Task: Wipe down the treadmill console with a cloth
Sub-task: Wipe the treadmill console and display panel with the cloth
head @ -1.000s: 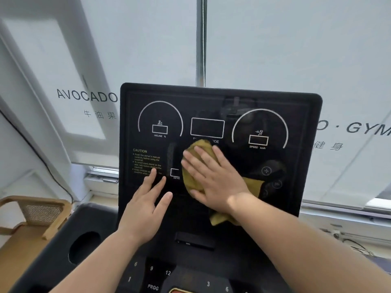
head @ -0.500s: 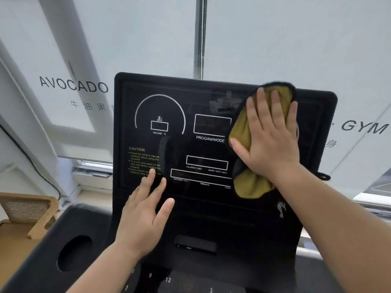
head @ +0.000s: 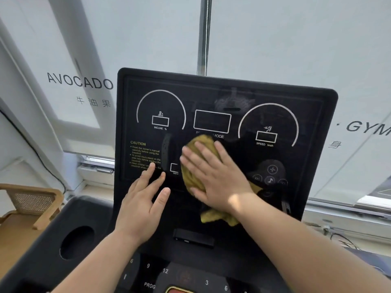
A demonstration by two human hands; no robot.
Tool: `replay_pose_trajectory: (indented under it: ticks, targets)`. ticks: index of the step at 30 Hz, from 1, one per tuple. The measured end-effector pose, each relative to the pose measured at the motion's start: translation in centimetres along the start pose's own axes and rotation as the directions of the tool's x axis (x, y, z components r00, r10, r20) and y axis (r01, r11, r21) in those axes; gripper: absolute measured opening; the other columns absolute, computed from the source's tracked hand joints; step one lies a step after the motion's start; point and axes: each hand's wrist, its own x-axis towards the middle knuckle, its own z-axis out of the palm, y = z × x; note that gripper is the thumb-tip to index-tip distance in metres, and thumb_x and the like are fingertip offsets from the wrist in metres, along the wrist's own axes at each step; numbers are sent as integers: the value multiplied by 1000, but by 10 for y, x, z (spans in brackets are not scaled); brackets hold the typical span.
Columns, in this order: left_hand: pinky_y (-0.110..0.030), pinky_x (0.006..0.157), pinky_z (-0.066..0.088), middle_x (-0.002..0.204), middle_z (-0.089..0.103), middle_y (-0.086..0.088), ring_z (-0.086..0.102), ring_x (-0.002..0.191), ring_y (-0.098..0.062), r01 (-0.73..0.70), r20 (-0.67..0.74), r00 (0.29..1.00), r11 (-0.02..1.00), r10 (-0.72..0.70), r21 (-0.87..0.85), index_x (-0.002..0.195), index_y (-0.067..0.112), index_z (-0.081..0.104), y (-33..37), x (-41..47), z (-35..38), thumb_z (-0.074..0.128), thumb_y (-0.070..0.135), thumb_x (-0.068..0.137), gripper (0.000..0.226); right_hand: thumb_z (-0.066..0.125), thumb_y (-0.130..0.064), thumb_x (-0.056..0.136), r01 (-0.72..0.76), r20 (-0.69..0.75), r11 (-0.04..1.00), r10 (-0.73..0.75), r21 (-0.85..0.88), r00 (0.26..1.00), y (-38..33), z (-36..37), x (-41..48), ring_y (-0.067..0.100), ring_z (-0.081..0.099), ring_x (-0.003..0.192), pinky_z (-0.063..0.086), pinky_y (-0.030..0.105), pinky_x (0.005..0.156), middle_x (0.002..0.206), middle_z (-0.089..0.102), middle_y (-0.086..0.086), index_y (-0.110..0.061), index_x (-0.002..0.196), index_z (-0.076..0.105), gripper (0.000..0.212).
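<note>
The black treadmill console stands upright in front of me, with incline and speed dials and a caution label. A yellow-green cloth lies flat on the lower middle of the panel. My right hand presses on it with fingers spread, covering most of it; a corner of the cloth hangs out below my wrist. My left hand rests flat on the panel's lower left, fingers apart, holding nothing.
Below the panel is a small black slot and a keypad with numbers. A round cup holder sits in the left tray. A wooden chair stands at the far left. Frosted windows with lettering are behind.
My right hand slid the cloth from the panel's upper right corner down and left to the lower middle. My left hand stayed in place.
</note>
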Motion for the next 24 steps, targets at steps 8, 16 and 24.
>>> replay_pose_trajectory:
  ticks: [8, 16, 24]
  targets:
    - [-42, 124, 20, 165, 9, 26, 12, 154, -11, 17, 2, 1000, 1000, -17, -15, 150, 36, 42, -1, 0, 1, 10, 84, 86, 86, 45, -69, 91, -170, -63, 985, 170, 0, 983, 57, 8, -76, 29, 19, 157, 6, 60, 125, 171, 15, -1, -26, 163, 25, 86]
    - [-41, 124, 17, 164, 3, 32, 7, 153, -6, 20, 13, 1000, 1000, -19, -24, 151, 41, 38, -3, -2, 0, 7, 84, 85, 85, 31, -73, 95, -534, -85, 837, 545, 123, 834, 114, -37, 26, 34, -2, 158, -3, 61, 125, 174, 0, 5, -19, 165, 6, 92]
    - [-36, 122, 15, 165, 10, 26, 12, 152, -7, -32, -26, 999, 999, 32, -5, 149, 38, 43, -5, -1, 6, 11, 79, 91, 78, 17, -67, 100, -223, -53, 974, 224, 36, 973, 31, -23, 45, 31, -12, 158, -5, 60, 125, 172, -13, 1, -22, 165, -5, 82]
